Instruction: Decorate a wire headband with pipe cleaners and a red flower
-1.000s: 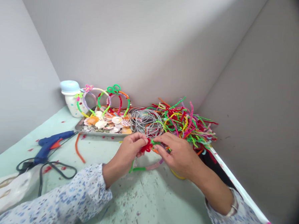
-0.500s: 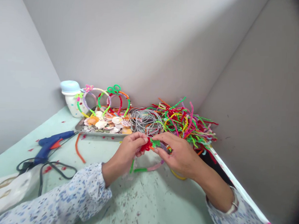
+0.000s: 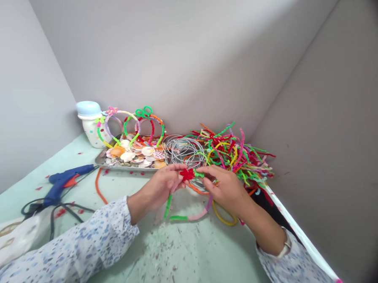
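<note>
Between my two hands is a red pipe-cleaner flower [image 3: 187, 174] with a green pipe-cleaner piece [image 3: 199, 174] at its right side. My left hand [image 3: 161, 185] pinches the red flower from the left. The fingertips of my right hand [image 3: 224, 186] are closed on the green piece. Below them hangs or lies a hoop wrapped in green, pink and purple pipe cleaner [image 3: 198, 213]; its upper part, with some orange, is partly hidden by my hands. A yellow pipe cleaner [image 3: 224, 219] curves under my right hand.
A metal tray [image 3: 127, 169] holds seashells [image 3: 137, 153], wire coils [image 3: 188, 152] and finished pipe-cleaner hoops [image 3: 123, 113]. Loose pipe cleaners [image 3: 235, 154] are heaped at the right. At the left lie a blue glue gun [image 3: 61, 183] with its cord and an orange pipe cleaner [image 3: 98, 186]; a lidded white jar [image 3: 93, 128] stands behind.
The red flower has turned to face me more and risen slightly. My right fingers have shifted a little right, showing more of the green piece and of the hoop below.
</note>
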Tool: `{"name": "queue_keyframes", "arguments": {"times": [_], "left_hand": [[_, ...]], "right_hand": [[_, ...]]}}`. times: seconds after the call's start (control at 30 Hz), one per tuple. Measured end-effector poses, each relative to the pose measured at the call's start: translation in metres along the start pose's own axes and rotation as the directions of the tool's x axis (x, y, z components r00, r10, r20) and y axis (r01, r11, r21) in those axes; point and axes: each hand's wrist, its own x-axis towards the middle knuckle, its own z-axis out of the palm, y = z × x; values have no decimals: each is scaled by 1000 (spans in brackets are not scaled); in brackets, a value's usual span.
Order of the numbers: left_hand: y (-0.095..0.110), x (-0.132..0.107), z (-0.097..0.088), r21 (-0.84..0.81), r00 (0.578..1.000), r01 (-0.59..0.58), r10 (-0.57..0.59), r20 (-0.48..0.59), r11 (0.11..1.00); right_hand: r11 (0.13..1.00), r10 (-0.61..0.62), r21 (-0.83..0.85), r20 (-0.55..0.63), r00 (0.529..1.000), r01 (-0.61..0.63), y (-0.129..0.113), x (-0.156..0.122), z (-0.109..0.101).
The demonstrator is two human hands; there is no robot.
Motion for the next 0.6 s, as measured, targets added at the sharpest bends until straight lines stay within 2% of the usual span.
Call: {"name": "queue_keyframes", "arguments": {"times": [0.17, 0.27, 0.4, 0.6], "left_hand": [[-8, 4, -6, 208, 997, 57, -68, 43, 976], [-12, 4, -6, 323, 995, 93, -103, 14, 942], [-15, 5, -5, 349, 995, 95, -77, -63, 932], [-21, 4, -3, 357, 994, 40, 1, -114, 933]], "right_hand": [[999, 37, 6, 24, 999, -37, 10, -1, 9], [999, 34, 13, 32, 999, -34, 12, -1, 15], [999, 42, 12, 10, 999, -42, 8, -1, 19], [999, 50, 11, -9, 999, -50, 0, -1, 19]]}}
